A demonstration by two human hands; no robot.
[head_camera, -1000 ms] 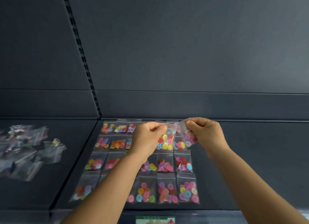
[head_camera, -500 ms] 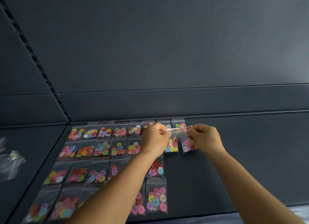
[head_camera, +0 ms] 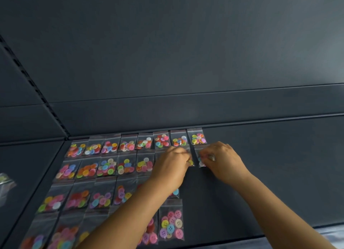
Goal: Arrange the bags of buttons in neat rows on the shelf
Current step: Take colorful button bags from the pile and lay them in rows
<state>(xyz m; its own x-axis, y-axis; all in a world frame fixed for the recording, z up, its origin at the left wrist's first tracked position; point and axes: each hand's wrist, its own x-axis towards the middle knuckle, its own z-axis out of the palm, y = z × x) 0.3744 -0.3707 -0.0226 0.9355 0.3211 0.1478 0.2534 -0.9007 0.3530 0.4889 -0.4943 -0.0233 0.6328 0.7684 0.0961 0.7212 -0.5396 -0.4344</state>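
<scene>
Eight button bags point(head_camera: 162, 139) fill the back row of the dark shelf point(head_camera: 279, 174). Just below its right end, the left hand point(head_camera: 172, 166) and right hand point(head_camera: 221, 161) each pinch one bag onto the shelf.

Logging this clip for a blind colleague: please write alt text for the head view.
Two hands, left hand and right hand, set small clear bags of coloured buttons into the second row on a dark shelf, beside rows of bags already laid out.
</scene>
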